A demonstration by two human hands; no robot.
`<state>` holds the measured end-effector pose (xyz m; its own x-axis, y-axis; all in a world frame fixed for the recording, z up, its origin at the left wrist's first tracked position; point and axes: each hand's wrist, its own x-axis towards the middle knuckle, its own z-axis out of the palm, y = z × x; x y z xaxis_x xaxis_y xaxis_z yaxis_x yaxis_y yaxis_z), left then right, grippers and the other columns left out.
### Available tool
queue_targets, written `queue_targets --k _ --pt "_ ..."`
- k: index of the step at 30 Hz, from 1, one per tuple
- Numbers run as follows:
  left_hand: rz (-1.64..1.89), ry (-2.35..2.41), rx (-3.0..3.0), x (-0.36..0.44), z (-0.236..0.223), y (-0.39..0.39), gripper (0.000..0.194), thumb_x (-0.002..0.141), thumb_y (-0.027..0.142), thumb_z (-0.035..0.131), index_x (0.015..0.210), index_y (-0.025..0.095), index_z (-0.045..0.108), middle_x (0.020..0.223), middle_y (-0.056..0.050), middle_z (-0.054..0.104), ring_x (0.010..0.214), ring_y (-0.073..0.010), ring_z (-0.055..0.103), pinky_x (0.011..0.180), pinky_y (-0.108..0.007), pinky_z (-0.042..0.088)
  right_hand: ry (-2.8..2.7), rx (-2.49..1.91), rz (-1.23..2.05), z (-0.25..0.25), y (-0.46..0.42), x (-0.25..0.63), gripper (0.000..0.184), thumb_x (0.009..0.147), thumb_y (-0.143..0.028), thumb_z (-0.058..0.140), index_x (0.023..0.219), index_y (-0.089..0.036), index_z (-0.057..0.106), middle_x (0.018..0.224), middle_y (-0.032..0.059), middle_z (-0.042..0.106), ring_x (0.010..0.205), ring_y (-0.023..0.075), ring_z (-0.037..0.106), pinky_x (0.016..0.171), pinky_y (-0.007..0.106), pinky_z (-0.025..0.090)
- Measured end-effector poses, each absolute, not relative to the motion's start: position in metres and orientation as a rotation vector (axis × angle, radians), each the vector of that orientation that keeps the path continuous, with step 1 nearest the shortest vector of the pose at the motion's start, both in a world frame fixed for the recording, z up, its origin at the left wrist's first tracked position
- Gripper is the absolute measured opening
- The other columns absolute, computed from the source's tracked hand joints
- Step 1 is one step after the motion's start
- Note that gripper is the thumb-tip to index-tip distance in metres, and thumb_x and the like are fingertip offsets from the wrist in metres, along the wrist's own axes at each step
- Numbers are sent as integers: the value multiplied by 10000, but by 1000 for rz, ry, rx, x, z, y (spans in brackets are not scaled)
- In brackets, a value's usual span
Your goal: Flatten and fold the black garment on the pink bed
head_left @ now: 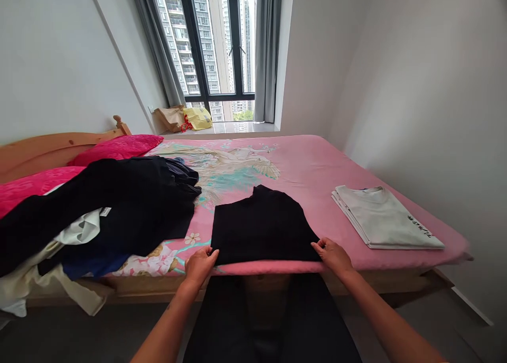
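A black high-necked top (261, 228) lies flat on the bed near its front edge, its collar pointing toward the window and its lower edge folded up. My left hand (201, 263) pinches the near left corner of the top between thumb and fingers. At the near right corner, my right hand (332, 254) pinches the fabric in the same way. The cloth between both hands looks smooth and straight along the bed edge.
A heap of dark and light clothes (138, 204) covers the left of the bed, some hanging over the edge. Folded white T-shirts (384, 217) are stacked at the right. Pink pillows (119, 147) lie by the wooden headboard (59, 146). Bags (198, 118) stand on the windowsill.
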<state>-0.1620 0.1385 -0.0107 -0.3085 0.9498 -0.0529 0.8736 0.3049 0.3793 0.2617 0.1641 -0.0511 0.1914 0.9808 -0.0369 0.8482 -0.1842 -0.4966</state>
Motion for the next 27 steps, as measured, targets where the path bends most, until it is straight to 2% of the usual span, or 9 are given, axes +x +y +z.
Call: queue_targets --k 5,9,11,14,18,20,23,25,27 --pt "656 2298 1761 -165 -17 134 325 814 378 485 1055 182 580 907 -61 655 915 -208 605 791 -299 439 -1578 -1975 356 -40 151 258 329 846 -515 420 876 -222 567 781 17 626 700 179 580 570 269 360" --pt "1022 1916 2239 -145 -20 132 267 868 254 396 1020 194 607 1068 -74 633 1056 -182 560 955 -306 415 -1719 -1544 175 -19 139 223 280 898 -406 380 924 -208 575 916 57 626 846 182 579 759 304 434" --pt "900 1783 2417 -130 -22 133 321 885 229 355 1087 224 605 1201 -55 599 1177 -177 495 1027 -328 363 -1879 -1370 225 -12 138 197 280 918 -347 352 966 -206 589 975 76 627 931 186 575 852 320 435" --pt "497 1902 2452 -117 -27 136 416 882 322 387 1274 243 499 1393 -55 445 1325 -227 327 1103 -461 216 -2169 -1281 296 -18 146 168 332 920 -313 341 1135 -211 573 1186 79 580 1147 200 498 1003 380 369" --pt "213 2130 2246 -125 -39 135 638 849 503 397 1402 195 312 1491 -89 237 1381 -264 185 1085 -576 109 -2307 -1595 268 -46 164 169 501 890 -416 390 1330 -181 439 1412 94 373 1325 252 293 1087 488 226" --pt "226 2176 2206 -130 -40 132 657 845 512 403 1399 172 312 1489 -105 233 1380 -274 182 1074 -604 84 -2194 -1726 235 -53 170 178 502 892 -401 384 1320 -145 448 1409 118 372 1322 265 294 1081 495 230" --pt "410 2141 2303 -123 -31 129 512 873 410 405 1325 172 438 1449 -107 336 1361 -269 245 1088 -587 81 -2036 -1597 184 -46 169 183 384 897 -279 361 1199 -127 542 1284 130 503 1227 237 417 1046 426 318" --pt "561 1881 2497 -105 -21 131 389 897 295 368 1237 206 535 1392 -70 440 1337 -219 308 1116 -503 131 -1969 -1438 184 -35 166 179 309 885 -205 353 1076 -157 591 1138 107 580 1104 206 498 987 371 386" --pt "607 1455 2678 -79 -11 138 364 894 197 344 1150 247 599 1304 -19 543 1297 -162 377 1123 -408 191 -1947 -1330 232 -26 163 171 277 859 -142 350 963 -183 603 996 76 608 986 186 537 909 338 434"
